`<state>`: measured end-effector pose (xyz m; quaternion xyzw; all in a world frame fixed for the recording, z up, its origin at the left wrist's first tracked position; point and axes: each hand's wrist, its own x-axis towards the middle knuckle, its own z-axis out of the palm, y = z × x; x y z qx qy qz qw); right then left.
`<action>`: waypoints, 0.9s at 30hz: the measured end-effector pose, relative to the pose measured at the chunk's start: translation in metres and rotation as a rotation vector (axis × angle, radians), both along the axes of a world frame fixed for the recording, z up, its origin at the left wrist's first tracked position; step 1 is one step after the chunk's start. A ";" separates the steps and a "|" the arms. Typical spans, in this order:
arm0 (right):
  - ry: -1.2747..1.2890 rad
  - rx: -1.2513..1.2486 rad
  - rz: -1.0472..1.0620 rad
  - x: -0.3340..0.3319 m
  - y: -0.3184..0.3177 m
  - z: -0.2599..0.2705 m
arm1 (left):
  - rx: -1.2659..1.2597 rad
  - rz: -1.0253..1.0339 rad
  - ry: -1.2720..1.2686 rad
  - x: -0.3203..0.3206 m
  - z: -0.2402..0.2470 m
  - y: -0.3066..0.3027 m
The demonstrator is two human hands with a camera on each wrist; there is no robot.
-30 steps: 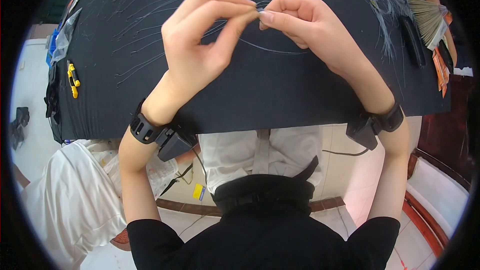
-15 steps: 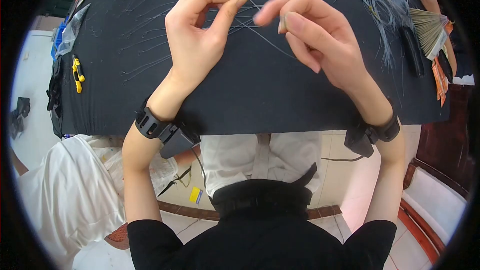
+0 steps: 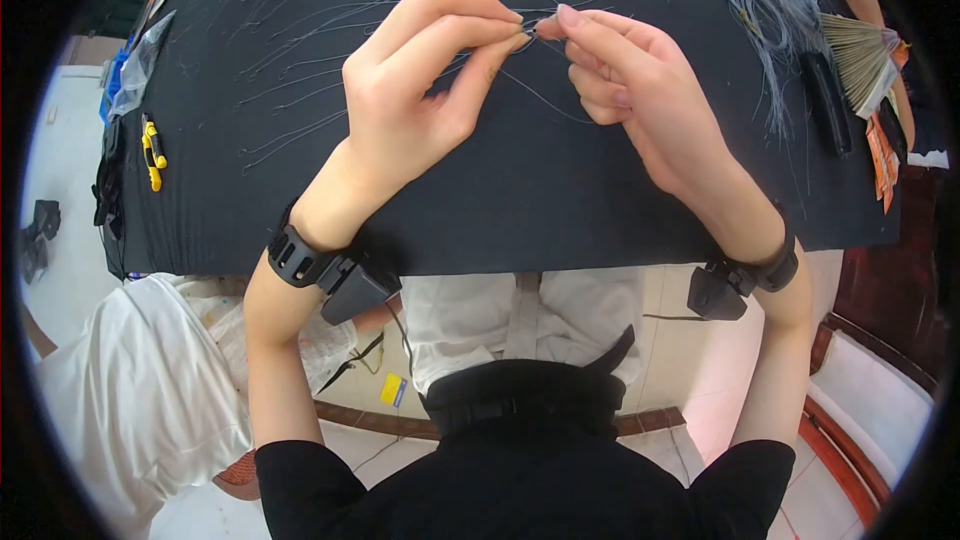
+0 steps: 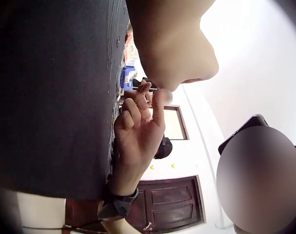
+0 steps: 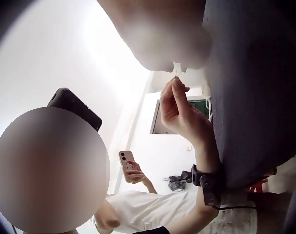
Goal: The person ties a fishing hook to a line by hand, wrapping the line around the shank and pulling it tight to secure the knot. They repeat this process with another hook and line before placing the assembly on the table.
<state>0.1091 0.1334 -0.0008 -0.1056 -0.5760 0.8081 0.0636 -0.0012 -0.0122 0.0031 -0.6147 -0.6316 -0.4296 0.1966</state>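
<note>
My left hand is over the black-covered table, its thumb and fingertips pinching a thin grey cord. Right beside those fingertips is my right hand. Its thumb and index finger are bent toward the pinch, and its other fingers curl near the trailing cord. In the right wrist view, fine strands bridge the small gap between the left fingertips and the blurred right fingertips. The left wrist view shows the right hand with thumb and index finger raised. What exactly sits between the fingertips is too small to make out.
Several loose cords lie spread on the black cloth. At the right are a cord bundle, a black-handled tool and a fan-shaped bundle. A yellow cutter lies left. Another person in white is at the left.
The right hand lifted away from the left fingertips, fingers spread, then came back close to them. The left hand stayed pinched and shifted slightly right.
</note>
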 end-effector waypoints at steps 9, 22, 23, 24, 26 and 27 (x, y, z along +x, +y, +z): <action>0.047 0.206 -0.020 0.002 -0.002 0.001 | -0.012 0.001 0.018 -0.001 0.000 0.000; 0.086 0.259 -0.024 -0.002 0.004 -0.005 | -0.059 0.020 0.065 -0.003 -0.001 0.002; 0.082 0.259 -0.023 -0.002 0.004 -0.005 | -0.064 0.023 0.064 -0.003 -0.001 0.002; 0.078 0.258 -0.022 -0.002 0.004 -0.005 | -0.070 0.027 0.064 -0.004 -0.001 0.002; 0.084 0.265 -0.030 -0.002 0.004 -0.005 | -0.062 0.039 0.030 -0.003 -0.001 0.002; 0.090 0.273 -0.036 -0.003 0.004 -0.005 | -0.048 0.047 -0.003 -0.001 -0.001 0.003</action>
